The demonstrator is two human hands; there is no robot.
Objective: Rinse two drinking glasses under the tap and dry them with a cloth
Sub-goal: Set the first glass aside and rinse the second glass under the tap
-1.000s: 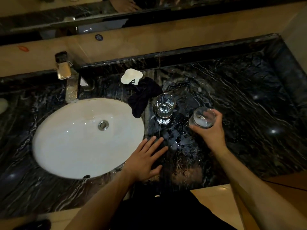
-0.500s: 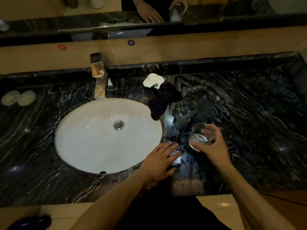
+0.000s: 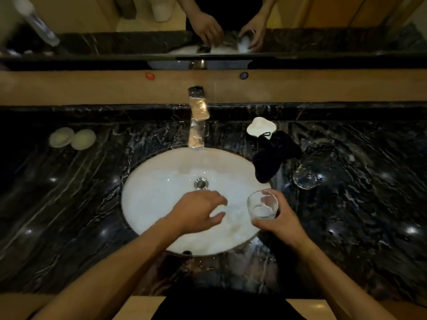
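Right hand wrapped round a glass at the basin's right rim, upright. Left hand loose, holding nothing, over the basin. Second glass parked on the desk beyond, cloth beside it. No water from the tap. Looks barely started: rinsing and drying both left.

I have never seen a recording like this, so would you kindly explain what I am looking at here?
There is no machine: a person wears a camera on the head, looking down at their own two bare hands over a white oval sink set in a black marble counter. The right hand holds a clear drinking glass. The left hand hovers over the basin, holding nothing. A second clear glass and a dark cloth sit on the counter beside the metal tap.
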